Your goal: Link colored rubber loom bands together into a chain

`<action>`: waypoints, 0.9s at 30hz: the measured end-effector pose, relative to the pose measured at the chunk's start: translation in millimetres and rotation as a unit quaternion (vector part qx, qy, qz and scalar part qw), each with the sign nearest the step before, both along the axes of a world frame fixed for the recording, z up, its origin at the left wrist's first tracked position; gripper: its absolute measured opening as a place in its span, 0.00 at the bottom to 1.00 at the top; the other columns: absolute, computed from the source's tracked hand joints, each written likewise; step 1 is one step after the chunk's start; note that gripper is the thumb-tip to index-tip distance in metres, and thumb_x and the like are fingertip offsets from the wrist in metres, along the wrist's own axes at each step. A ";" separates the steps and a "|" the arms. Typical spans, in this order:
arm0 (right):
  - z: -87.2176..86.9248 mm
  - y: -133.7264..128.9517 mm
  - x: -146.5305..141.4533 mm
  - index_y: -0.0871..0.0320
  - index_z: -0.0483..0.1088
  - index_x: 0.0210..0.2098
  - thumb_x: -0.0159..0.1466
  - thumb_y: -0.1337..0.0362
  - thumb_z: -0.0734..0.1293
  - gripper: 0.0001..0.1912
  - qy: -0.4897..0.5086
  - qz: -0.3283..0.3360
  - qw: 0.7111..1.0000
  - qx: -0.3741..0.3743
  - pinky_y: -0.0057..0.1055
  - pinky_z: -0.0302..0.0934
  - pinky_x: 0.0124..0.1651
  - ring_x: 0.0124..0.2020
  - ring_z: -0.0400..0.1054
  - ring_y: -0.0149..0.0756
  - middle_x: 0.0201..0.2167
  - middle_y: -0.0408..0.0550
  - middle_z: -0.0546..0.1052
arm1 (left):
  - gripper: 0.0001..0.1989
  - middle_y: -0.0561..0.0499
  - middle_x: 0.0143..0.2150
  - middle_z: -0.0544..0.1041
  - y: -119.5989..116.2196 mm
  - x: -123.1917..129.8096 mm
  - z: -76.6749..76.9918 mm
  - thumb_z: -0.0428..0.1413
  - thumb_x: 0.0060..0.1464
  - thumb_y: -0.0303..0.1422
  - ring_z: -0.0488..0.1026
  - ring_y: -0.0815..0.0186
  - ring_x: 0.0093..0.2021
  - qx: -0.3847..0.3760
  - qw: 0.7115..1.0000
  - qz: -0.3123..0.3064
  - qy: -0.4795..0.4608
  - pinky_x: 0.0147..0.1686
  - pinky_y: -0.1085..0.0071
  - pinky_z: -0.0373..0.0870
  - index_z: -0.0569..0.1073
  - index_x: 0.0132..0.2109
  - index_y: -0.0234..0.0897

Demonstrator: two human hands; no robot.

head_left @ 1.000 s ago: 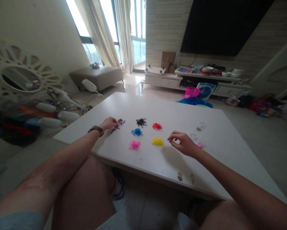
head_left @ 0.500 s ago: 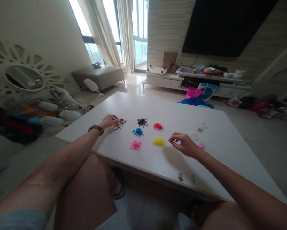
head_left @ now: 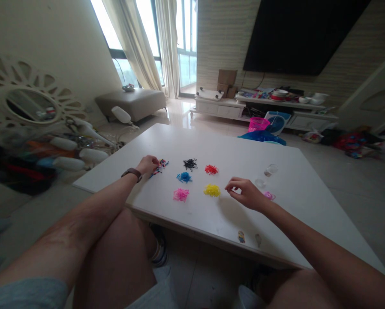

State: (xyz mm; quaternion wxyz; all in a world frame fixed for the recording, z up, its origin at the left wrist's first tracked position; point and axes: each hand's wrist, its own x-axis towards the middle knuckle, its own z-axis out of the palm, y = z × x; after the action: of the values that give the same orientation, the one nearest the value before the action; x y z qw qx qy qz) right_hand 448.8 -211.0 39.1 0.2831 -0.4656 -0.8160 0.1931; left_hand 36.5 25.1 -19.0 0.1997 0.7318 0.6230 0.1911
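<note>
My left hand (head_left: 148, 164) is closed at the mixed-colour pile of small bands (head_left: 162, 163) on the left of the white table (head_left: 263, 157); what its fingertips hold is too small to make out. My right hand (head_left: 244, 192) hovers right of the yellow pile (head_left: 212, 190), thumb and fingertips close together, any held item hidden. Between the hands lie a black pile (head_left: 190, 164), a blue pile (head_left: 184, 177), a red pile (head_left: 211, 169) and a pink pile (head_left: 181, 194).
Right of my right hand are clear round containers (head_left: 271, 169) and a purple-pink bundle (head_left: 269, 195). A small cartoon figure (head_left: 241, 236) lies near the front edge. Beyond the table stand a pink basket (head_left: 258, 124) and a padded bench (head_left: 131, 103).
My left hand has shifted slightly right and down, its fingers now nearer the mixed pile. My right hand has stayed almost where it was.
</note>
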 end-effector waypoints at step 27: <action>0.9 -0.7 -0.1 0.57 0.77 0.34 0.59 0.75 0.64 0.11 -0.005 0.000 1.000 -0.017 0.29 0.65 0.37 0.32 0.70 0.32 0.34 0.46 0.77 | 0.19 0.47 0.31 0.80 11.7 -16.1 -1.6 0.66 0.30 0.34 0.76 0.62 0.32 0.014 0.989 0.040 -0.139 0.30 0.72 0.69 0.78 0.34 0.33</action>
State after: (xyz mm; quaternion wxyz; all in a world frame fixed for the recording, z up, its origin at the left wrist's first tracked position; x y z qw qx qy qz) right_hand 448.7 -211.7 40.0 0.2712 -0.4714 -0.8139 0.2047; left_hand 20.3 36.8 -20.6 0.2665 0.6754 0.6149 0.3077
